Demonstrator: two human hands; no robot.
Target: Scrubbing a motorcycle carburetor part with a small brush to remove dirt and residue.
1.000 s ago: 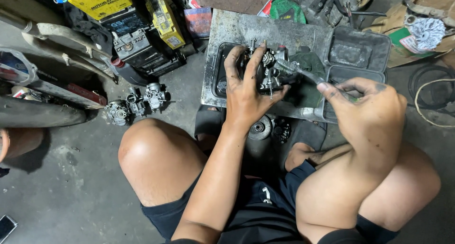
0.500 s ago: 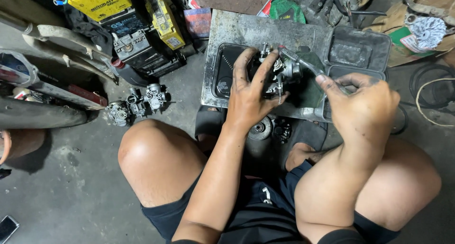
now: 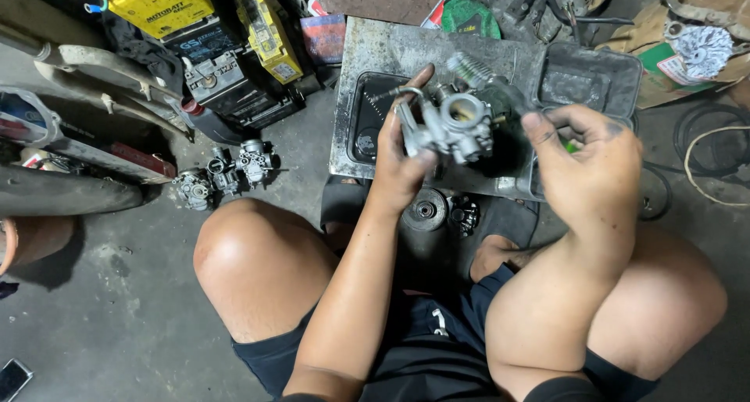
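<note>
A seated person's left hand (image 3: pixel 398 164) grips a carburetor (image 3: pixel 451 127) above a metal tray (image 3: pixel 375 54), right hand (image 3: pixel 587 161) pinching a blurred screwdriver (image 3: pixel 488 82) at it; a slip could drop loose parts onto the cluttered floor

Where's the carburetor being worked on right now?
In the head view, upper centre: the carburetor is held up in the left hand over the grey metal tray, with the right hand beside it.
</note>
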